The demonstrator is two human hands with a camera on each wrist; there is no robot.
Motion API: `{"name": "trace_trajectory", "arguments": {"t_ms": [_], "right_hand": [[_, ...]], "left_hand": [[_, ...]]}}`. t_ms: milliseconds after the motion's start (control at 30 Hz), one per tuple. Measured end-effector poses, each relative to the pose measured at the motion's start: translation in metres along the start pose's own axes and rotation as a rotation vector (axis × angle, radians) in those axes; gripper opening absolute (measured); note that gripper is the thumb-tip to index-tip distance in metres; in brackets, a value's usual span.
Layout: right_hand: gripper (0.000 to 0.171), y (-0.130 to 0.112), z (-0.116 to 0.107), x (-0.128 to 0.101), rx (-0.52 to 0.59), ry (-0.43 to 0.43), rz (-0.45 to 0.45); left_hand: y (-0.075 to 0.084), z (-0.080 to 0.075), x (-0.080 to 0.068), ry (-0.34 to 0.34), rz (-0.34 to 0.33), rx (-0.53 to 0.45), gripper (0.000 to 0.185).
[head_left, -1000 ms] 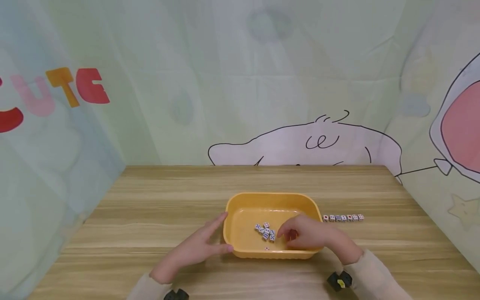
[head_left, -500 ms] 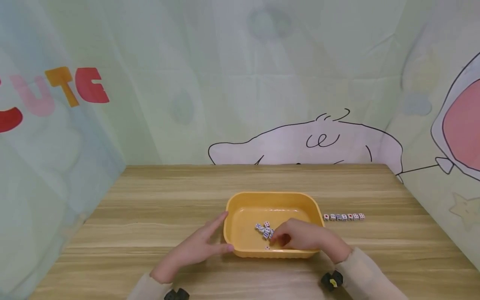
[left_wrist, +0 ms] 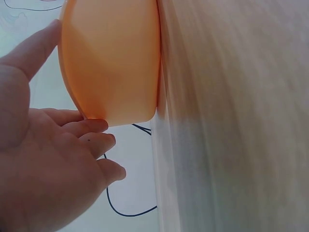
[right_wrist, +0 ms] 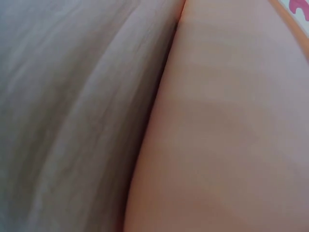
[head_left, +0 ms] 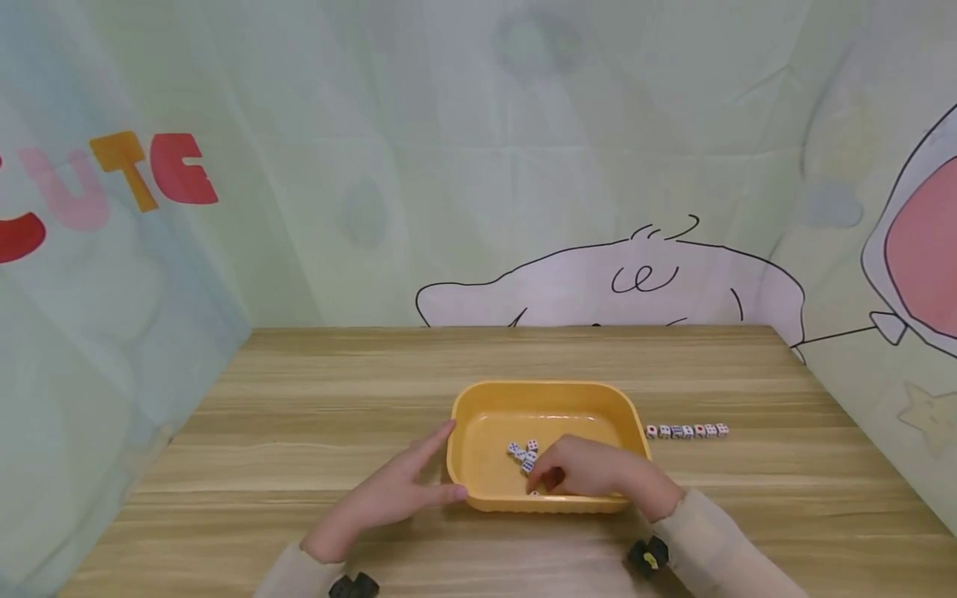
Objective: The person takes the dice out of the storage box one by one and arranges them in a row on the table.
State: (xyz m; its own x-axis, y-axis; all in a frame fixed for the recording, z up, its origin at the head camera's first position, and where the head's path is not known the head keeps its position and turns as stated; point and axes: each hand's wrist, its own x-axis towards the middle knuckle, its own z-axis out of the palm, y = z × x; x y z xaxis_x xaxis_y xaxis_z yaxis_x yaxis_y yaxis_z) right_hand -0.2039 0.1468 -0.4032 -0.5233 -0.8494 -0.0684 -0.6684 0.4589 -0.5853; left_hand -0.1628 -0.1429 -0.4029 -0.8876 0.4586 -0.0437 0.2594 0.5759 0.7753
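Since the earlier frame, the right hand [head_left: 586, 467] has shifted leftward inside the yellow tub [head_left: 482, 465] and now covers part of the cluster of dice [head_left: 530, 458]; its fingers are curled, but whether they pinch a die cannot be told. The left hand [head_left: 389, 490] stays at the tub's left end, grasping nothing; the left wrist view alone shows its digits spread against the outer wall. The right wrist view has only blurred tub wall and table [head_left: 336, 390]. The near wall partly hides one die [head_left: 534, 493]. Right of the tub runs a row of dice [head_left: 688, 432], before a cartoon backdrop [head_left: 374, 166].
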Motion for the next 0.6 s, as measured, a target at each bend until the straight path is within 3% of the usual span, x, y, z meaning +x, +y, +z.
{"name": "trace_trajectory", "arguments": {"t_ms": [267, 433, 600], "right_hand": [[0.016, -0.002, 0.000, 0.001, -0.003, 0.012, 0.033], [0.012, 0.003, -0.004, -0.004, -0.005, 0.085, 0.049], [0.010, 0.004, -0.022, -0.017, 0.011, 0.160, 0.070]], "left_hand": [[0.000, 0.000, 0.000, 0.000, -0.007, 0.004, 0.091], [0.000, 0.000, 0.000, 0.002, -0.002, 0.000, 0.091], [0.000, 0.000, 0.000, -0.001, -0.003, -0.006, 0.091]]}}
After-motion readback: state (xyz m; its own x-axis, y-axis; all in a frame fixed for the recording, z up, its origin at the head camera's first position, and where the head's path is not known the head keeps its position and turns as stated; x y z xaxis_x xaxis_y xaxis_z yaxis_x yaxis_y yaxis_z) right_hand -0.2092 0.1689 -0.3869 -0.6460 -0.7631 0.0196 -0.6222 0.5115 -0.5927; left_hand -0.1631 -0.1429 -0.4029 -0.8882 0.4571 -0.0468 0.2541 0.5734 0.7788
